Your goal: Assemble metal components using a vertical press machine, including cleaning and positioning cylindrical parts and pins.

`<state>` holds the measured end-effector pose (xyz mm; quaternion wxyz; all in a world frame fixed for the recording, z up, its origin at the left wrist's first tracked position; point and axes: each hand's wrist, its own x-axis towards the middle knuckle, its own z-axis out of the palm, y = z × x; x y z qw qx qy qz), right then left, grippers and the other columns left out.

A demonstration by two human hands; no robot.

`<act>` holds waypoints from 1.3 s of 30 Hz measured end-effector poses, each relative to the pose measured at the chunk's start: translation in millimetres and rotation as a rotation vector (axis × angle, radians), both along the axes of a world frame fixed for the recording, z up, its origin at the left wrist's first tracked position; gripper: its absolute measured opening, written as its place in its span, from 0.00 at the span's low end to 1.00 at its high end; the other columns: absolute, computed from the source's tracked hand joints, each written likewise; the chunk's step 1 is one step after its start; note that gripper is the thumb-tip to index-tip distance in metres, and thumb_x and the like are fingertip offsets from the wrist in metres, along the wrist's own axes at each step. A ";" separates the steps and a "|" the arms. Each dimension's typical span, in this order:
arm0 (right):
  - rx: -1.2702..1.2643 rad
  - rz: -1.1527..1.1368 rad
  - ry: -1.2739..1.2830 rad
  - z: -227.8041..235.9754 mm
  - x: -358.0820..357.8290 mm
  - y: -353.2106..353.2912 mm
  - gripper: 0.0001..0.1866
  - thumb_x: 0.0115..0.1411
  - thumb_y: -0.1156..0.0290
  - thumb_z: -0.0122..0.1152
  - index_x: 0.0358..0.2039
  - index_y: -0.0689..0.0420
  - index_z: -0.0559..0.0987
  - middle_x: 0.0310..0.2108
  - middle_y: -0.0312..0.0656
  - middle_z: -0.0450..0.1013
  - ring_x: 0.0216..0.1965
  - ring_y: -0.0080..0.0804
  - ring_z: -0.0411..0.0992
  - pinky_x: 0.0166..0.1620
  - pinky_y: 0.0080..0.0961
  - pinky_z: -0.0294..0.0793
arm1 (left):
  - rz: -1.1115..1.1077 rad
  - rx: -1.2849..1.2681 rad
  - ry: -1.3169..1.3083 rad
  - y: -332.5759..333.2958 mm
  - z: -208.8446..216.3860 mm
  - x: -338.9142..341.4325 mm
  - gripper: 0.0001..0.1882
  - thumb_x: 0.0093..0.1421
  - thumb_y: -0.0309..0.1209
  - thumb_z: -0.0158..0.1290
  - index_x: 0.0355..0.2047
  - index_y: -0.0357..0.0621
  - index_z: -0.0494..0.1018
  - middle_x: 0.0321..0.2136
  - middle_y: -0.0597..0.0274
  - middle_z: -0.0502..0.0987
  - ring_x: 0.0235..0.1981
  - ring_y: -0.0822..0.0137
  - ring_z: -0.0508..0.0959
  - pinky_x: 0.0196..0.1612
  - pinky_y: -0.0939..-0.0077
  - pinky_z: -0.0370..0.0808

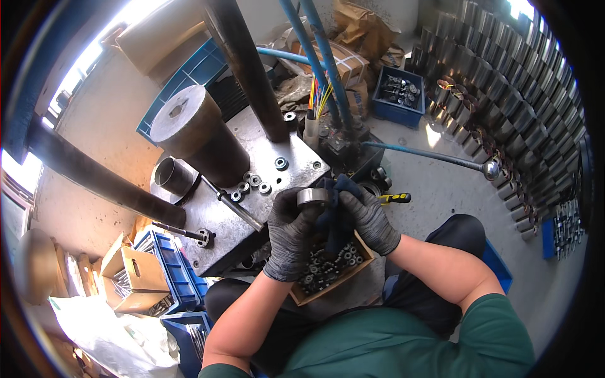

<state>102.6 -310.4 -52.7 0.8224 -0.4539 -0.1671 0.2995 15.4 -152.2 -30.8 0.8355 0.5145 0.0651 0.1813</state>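
Note:
My left hand (288,236), in a grey knit glove, is closed round a short shiny metal ring (311,196) held above the front edge of the steel press table (293,154). Gripped in my gloved right hand (370,222) is a dark blue cloth (338,217), which hangs down beside the ring. Whether the cloth touches the ring's inside is hidden. Under both hands stands a cardboard box (364,261) full of small bearings. More small bearings (254,181) lie loose on the table, next to a metal rod with a crossbar handle (231,203).
A thick steel cylinder (205,135) and a dark column (249,69) rise from the table. A blue lever (435,155) with a ball end reaches out to the right. Stacked metal tubes (498,94) line the right side. Blue crates (399,113) stand around, and a yellow-black handled tool (395,198) lies near my right hand.

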 end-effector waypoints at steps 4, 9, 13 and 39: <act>0.332 0.191 0.109 29.7 6.3 1.1 0.24 0.73 0.52 0.57 0.60 0.56 0.74 0.52 0.37 0.76 0.53 0.24 0.74 0.56 0.29 0.77 | 0.094 0.357 -0.082 1.7 -8.9 2.9 0.20 0.59 0.26 0.68 0.49 0.42 0.73 0.43 0.60 0.79 0.47 0.66 0.80 0.52 0.69 0.78; 0.082 0.260 0.156 24.6 9.9 -6.6 0.23 0.70 0.58 0.60 0.60 0.58 0.75 0.53 0.38 0.76 0.55 0.28 0.74 0.60 0.32 0.74 | 0.178 0.973 -0.083 -0.6 -2.4 2.4 0.15 0.56 0.21 0.66 0.43 0.41 0.77 0.44 0.55 0.78 0.45 0.63 0.82 0.48 0.71 0.80; -0.003 0.137 0.180 24.2 8.1 -10.9 0.22 0.68 0.64 0.61 0.60 0.58 0.75 0.54 0.39 0.77 0.55 0.28 0.75 0.60 0.31 0.75 | 0.223 1.056 -0.138 -6.8 -6.1 6.7 0.19 0.54 0.19 0.66 0.46 0.40 0.75 0.43 0.56 0.79 0.41 0.62 0.83 0.47 0.71 0.81; -0.370 0.007 -0.584 18.5 -2.2 -4.8 0.33 0.62 0.59 0.73 0.63 0.57 0.73 0.55 0.44 0.76 0.57 0.33 0.74 0.60 0.35 0.74 | -0.401 -0.726 0.328 -3.0 -37.7 -0.1 0.14 0.67 0.37 0.59 0.49 0.48 0.74 0.37 0.67 0.78 0.33 0.76 0.79 0.34 0.86 0.78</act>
